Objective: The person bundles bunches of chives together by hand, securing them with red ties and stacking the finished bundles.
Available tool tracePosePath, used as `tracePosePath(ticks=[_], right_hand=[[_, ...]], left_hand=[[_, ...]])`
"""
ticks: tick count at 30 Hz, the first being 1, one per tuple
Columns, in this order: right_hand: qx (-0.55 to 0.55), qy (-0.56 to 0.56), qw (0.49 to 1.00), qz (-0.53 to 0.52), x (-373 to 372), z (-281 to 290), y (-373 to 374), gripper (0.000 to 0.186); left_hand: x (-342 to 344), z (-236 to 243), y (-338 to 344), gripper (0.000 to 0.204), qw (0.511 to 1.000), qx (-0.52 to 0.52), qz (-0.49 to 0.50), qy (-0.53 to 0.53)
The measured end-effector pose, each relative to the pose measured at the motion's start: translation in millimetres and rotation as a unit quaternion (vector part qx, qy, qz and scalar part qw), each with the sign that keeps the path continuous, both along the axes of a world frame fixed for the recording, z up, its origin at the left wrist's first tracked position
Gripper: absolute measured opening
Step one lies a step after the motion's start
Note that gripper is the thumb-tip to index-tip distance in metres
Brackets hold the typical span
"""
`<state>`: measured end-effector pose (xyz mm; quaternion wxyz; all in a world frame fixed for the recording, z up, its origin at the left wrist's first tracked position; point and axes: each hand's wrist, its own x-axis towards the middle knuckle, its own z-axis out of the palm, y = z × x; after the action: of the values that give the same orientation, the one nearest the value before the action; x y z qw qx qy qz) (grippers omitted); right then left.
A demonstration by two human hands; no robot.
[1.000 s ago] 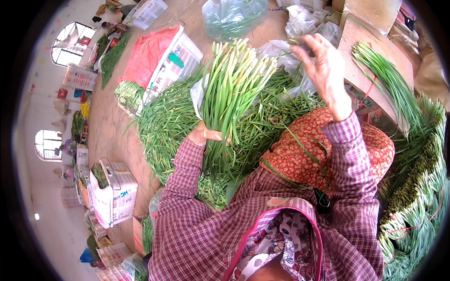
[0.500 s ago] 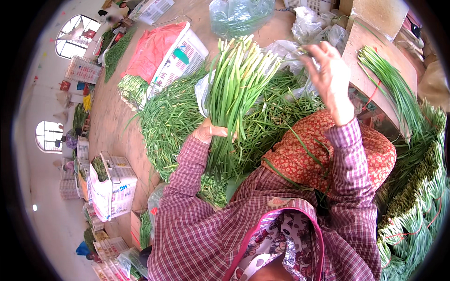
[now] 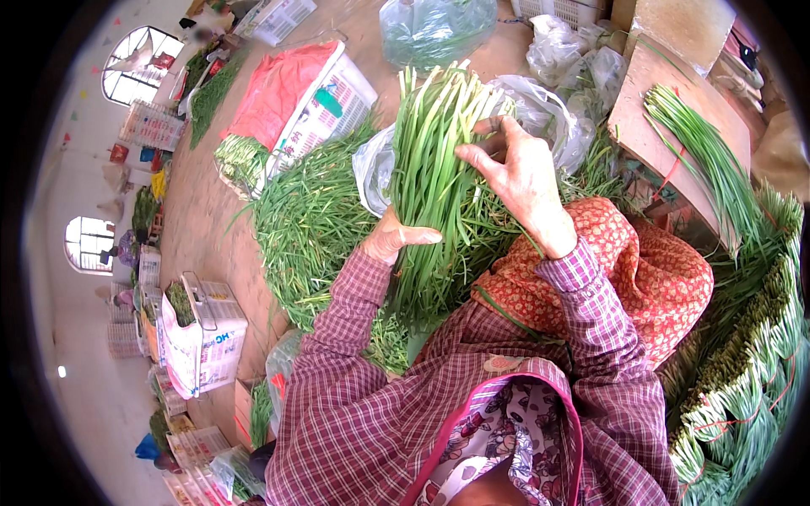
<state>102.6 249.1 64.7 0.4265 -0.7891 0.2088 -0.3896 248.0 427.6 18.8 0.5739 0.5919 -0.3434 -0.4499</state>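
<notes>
A bunch of long green leafy stems [image 3: 430, 177] with pale upper ends is gripped low down by my left hand [image 3: 403, 232], whose thumb lies across it. My right hand [image 3: 516, 173] is at the bunch's upper right side, fingertips at the stems, with thumb and fingers apart and bent. Beneath and around both hands lies a large loose heap of green leaves [image 3: 304, 228], with crumpled clear plastic [image 3: 557, 126] behind it. A red floral cloth [image 3: 658, 287] covers my lap.
A board [image 3: 709, 143] at right carries a tied bundle [image 3: 692, 126]; many stacked bundles [image 3: 742, 405] lie below it. A white crate [image 3: 325, 101] with red plastic [image 3: 270, 93], a bag of greens [image 3: 434, 29] and a wrapped crate [image 3: 207, 346] stand on the floor. Several people work at far left.
My right hand has come down and left from above the lap onto the bunch's upper part. My left hand and the bunch have shifted slightly right and up.
</notes>
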Motion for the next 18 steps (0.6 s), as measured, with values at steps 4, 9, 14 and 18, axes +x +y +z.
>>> tracePosePath(ticks=[4,9,14,18], right_hand=[[0.048,-0.003,0.999,-0.001,1.7,2.3,1.5,0.025],[-0.129,-0.025,0.989,-0.068,1.9,-0.6,-23.5,0.015],[-0.207,0.007,0.964,-0.169,-22.7,7.1,-82.4,0.012],[-0.218,0.195,0.942,-0.167,-42.0,12.8,-90.9,0.019]], left_hand=[[7.8,-0.8,4.9,0.068,0.999,0.017,-0.027,0.043],[5.2,0.5,3.7,0.069,0.999,0.005,-0.031,0.034],[23.1,-19.9,17.4,0.072,0.996,0.019,-0.036,0.077],[23.5,-21.6,19.1,0.072,0.992,0.014,-0.044,0.117]])
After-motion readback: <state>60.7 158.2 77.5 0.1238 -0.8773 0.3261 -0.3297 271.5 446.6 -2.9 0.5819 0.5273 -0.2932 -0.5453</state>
